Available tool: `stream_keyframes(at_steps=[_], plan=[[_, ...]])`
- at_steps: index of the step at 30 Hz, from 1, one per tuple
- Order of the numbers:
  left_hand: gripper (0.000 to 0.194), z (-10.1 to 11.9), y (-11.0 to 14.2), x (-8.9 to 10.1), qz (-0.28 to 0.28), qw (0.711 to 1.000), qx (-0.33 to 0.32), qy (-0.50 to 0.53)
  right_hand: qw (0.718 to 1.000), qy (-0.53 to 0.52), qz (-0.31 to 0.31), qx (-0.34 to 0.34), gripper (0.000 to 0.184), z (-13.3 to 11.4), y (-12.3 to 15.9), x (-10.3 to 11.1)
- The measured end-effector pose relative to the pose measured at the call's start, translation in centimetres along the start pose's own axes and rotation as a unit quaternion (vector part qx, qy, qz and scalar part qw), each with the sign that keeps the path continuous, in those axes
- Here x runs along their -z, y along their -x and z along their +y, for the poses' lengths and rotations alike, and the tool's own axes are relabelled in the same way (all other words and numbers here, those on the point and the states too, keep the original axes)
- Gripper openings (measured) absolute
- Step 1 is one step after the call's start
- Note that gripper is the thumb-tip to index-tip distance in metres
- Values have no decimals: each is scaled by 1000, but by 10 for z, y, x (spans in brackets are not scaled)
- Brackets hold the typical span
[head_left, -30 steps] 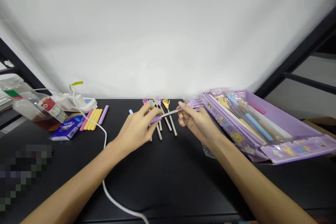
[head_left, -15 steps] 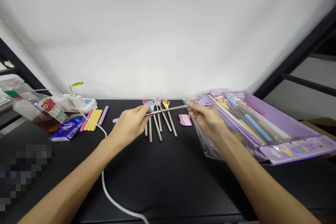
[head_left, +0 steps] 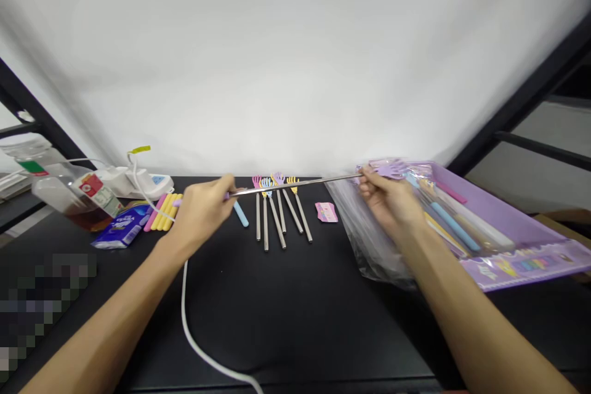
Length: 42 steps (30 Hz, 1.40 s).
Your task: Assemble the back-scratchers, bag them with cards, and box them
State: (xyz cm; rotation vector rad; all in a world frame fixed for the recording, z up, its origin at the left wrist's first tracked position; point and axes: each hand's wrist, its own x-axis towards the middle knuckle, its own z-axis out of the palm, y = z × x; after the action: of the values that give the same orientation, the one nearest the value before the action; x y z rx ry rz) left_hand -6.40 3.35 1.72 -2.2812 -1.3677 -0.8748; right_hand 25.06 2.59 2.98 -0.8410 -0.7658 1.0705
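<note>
A back scratcher [head_left: 300, 183] with a thin metal rod stretches level between my hands, above the table. My left hand [head_left: 203, 206] is closed round its purple handle, which shows on both sides of the fist. Near the purple claw-shaped head, my right hand [head_left: 385, 197] pinches the rod. Behind the rod, several metal rods with claw heads [head_left: 276, 212] in pink, blue, purple and yellow lie side by side. A light blue handle [head_left: 241, 214] rests just right of my left hand. Yellow handles [head_left: 166, 212] and a pink one [head_left: 154, 212] lie further left.
A purple tray [head_left: 498, 203] with bagged scratchers stands at right, clear plastic [head_left: 373, 252] beside it. A pink card [head_left: 326, 212] lies centre-right. At left are a bottle [head_left: 69, 197], blue packet [head_left: 122, 226], power strip [head_left: 157, 184] and white cable [head_left: 194, 332].
My hands have moved apart, the left to the left and the right to the right, and more of the metal rod shows between them. The light blue handle has come into view.
</note>
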Motion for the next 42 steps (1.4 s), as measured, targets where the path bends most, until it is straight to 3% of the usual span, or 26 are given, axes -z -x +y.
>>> stream_keyframes(at_steps=[2, 7, 9, 14, 16, 22, 29, 35, 42], plan=[[5, -1, -1, 2, 6, 1000, 0, 6, 1000, -15, 2, 1, 39, -2, -3, 5], [26, 28, -2, -6, -1, 987, -159, 6, 996, -13, -89, -12, 32, 13, 10, -7], [28, 29, -1, -9, 9, 983, -181, 2, 997, -10, -80, 10, 34, 13, 9, -7], [19, 11, -1, -4, 84, 983, -161, -1, 995, -40, 22, 86, 37, 3, -5, 5], [19, 13, -3, -2, 109, 983, -146, -2, 992, -65, 48, 97, 36, 3, -4, 4], [25, 39, -7, -3, 73, 983, -163, -34, 997, -68, 10, 44, 33, 9, 5, -5], [14, 25, -9, -2, 119, 979, -167, -21, 988, -98, 83, 85, 35, 0, -6, 8], [21, 39, -11, -3, 98, 973, -199, -67, 987, -138, 62, 55, 35, 10, 3, -3], [9, 19, -6, 2, 140, 973, -175, -56, 980, -111, 137, 97, 39, -8, -14, 22]])
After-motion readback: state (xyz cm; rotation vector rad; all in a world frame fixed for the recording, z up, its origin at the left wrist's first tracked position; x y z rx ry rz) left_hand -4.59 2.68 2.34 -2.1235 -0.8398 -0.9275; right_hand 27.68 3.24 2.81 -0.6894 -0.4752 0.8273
